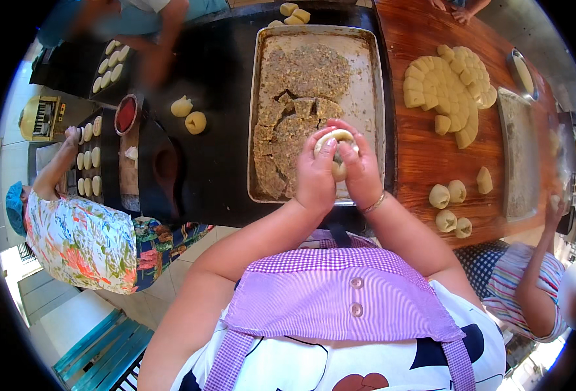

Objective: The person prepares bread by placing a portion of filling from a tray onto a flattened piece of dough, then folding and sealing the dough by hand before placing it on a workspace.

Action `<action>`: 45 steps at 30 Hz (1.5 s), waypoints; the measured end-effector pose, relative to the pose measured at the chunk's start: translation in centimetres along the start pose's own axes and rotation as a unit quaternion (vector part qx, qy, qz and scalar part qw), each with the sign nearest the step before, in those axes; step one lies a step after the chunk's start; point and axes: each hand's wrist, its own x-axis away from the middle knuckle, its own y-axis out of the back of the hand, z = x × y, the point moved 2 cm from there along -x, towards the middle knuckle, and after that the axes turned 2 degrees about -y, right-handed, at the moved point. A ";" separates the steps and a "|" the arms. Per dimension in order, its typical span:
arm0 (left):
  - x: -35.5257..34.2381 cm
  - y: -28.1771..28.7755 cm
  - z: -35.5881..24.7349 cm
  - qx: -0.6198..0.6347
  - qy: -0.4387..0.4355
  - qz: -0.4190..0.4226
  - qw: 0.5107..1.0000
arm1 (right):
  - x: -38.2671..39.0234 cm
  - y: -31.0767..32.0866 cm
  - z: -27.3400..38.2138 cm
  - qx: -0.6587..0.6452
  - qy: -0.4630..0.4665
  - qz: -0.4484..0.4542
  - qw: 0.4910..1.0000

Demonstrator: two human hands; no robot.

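Over the metal tray point(260, 85) of chopped, speckled filling point(301, 68), my left hand point(318, 169) and my right hand point(359, 169) cup one round piece of pale dough point(339, 137) between them, fingers wrapped round it. A grayish filling shows in the dough's middle, with my thumbs at it; the rest of the piece is hidden by my hands. Two shaped dough pieces point(195, 122) lie on the black work surface point(209, 169) left of the tray.
Right, a wooden table point(418, 163) holds cut dough point(434, 91), several balls point(456, 190) and a pale tray point(516, 176). Left are a bowl of red paste point(126, 114), a dark spoon point(165, 169) and rows of buns point(87, 156). Co-workers point(86, 241) stand on both sides and across.
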 end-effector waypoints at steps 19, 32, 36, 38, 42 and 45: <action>-1.6 -1.0 -1.8 -0.203 -0.179 0.107 0.957 | -0.6 0.7 1.8 0.202 0.171 -0.022 0.964; -3.1 -0.9 -3.9 -0.115 0.075 0.204 0.969 | -2.5 0.9 3.5 0.181 0.054 -0.039 0.981; -3.3 -1.2 -5.0 -0.191 0.013 0.243 0.951 | -2.5 1.5 2.3 -0.140 -0.164 -0.082 0.973; -3.5 -1.0 -4.3 -0.238 -0.071 0.244 0.938 | -1.3 0.9 2.1 -0.291 -0.273 0.033 0.916; -3.3 -0.7 -4.2 -0.376 -0.184 0.282 0.863 | -0.9 0.7 0.5 -0.229 -0.255 -0.001 0.939; -3.0 -0.6 -4.3 -0.441 -0.242 0.307 0.808 | -0.5 0.4 -0.1 -0.205 -0.227 -0.017 0.952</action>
